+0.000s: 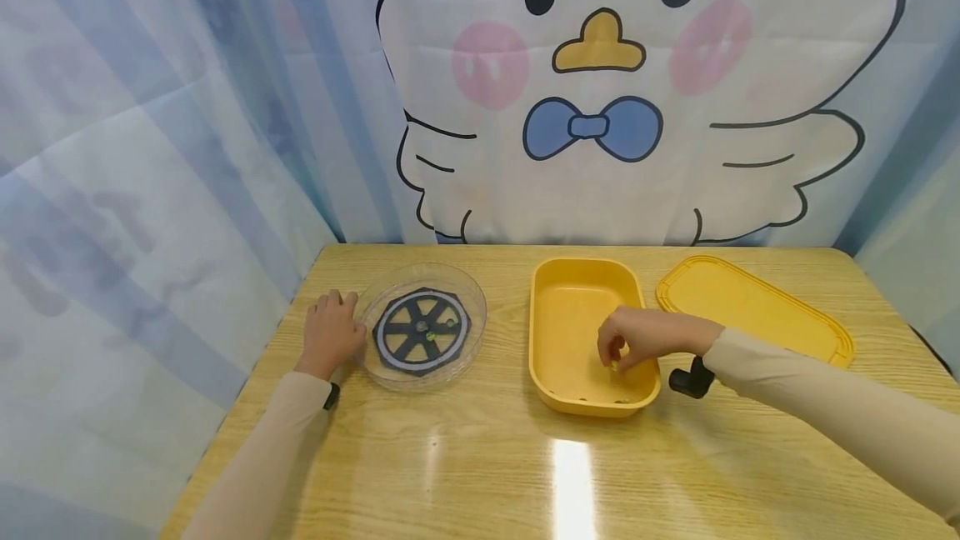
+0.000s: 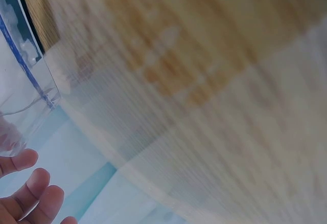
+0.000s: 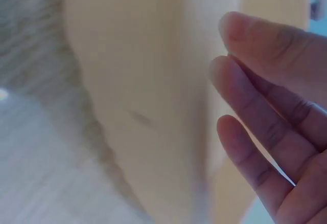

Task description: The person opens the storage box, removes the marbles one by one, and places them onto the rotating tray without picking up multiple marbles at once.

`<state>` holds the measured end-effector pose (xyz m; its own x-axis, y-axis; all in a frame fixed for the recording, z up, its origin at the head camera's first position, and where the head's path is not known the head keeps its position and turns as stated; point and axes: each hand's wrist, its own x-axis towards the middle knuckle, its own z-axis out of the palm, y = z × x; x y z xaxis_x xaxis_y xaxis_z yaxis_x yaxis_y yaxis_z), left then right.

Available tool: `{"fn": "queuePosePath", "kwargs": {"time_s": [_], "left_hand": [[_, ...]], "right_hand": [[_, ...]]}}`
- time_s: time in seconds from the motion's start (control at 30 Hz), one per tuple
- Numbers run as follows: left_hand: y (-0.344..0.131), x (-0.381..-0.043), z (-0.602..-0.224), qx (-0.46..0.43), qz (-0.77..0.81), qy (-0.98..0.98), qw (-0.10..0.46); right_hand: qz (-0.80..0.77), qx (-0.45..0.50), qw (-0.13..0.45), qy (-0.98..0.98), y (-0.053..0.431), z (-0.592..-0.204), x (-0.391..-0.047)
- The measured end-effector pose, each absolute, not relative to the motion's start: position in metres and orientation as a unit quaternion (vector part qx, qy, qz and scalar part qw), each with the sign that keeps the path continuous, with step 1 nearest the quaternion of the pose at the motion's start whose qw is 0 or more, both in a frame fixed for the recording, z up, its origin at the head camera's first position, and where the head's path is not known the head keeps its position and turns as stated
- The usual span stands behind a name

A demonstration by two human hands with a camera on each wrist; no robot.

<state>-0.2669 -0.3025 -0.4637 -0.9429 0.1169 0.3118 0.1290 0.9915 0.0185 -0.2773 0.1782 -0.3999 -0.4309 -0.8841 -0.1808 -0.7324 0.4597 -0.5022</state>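
Observation:
My left hand (image 1: 331, 335) rests at the left edge of a clear round dish (image 1: 470, 294), its thumb side touching the rim. The left wrist view shows its loosely bent fingers (image 2: 38, 183) beside the transparent wall. Inside the dish lies a dark, spoked wheel-like piece (image 1: 408, 352) with a pale ring, and two tiny green pieces (image 1: 431, 337) on it. My right hand (image 1: 651, 335) reaches into a yellow plastic box (image 1: 542, 323). Between thumb and fingertips it pinches a small yellow-green piece (image 1: 615, 366), mostly hidden by the fingers.
Several tiny pieces (image 1: 621, 401) lie along the box's near inner edge. A yellow lid (image 1: 750, 307) lies flat to the right of the box. Behind the wooden table (image 1: 450, 465) hangs a curtain (image 1: 585, 198) with a cartoon bird; it also runs along the left side.

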Motion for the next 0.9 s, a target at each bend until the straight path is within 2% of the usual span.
{"fn": "queuePosePath", "kwargs": {"time_s": [0.33,0.63,0.9], "left_hand": [[-0.301,-0.266,-0.462,-0.061,-0.022,-0.986,0.154],[-0.302,-0.265,-0.461,-0.057,-0.020,-0.987,0.150],[-0.303,-0.266,-0.464,-0.061,-0.020,-0.985,0.159]], "right_hand": [[-0.197,-0.481,0.148,0.841,0.168,-0.358,-0.283],[-0.217,-0.502,0.089,0.833,0.126,-0.335,-0.298],[-0.237,-0.466,0.089,0.848,0.073,-0.334,-0.317]]}}
